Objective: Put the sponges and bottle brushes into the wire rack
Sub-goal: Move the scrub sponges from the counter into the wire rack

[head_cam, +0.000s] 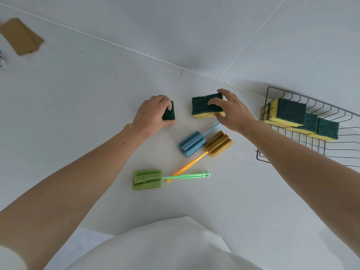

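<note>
My left hand (153,113) grips a green-and-yellow sponge (169,114) on the white counter, covering most of it. My right hand (231,112) holds a second sponge (202,107) by its right end, thumb at the front and fingers on top. Three bottle brushes lie in front of them: a blue one (191,144), an ochre one with an orange handle (218,143), and a green one (147,179). The wire rack (292,94) stands at the right with three sponges (291,112) inside it.
Brown cardboard pieces (20,37) lie at the far left of the counter, and something crumpled and silvery (2,64) sits at the left edge. The white tiled wall runs behind the counter. My white shirt (165,244) fills the bottom of the view.
</note>
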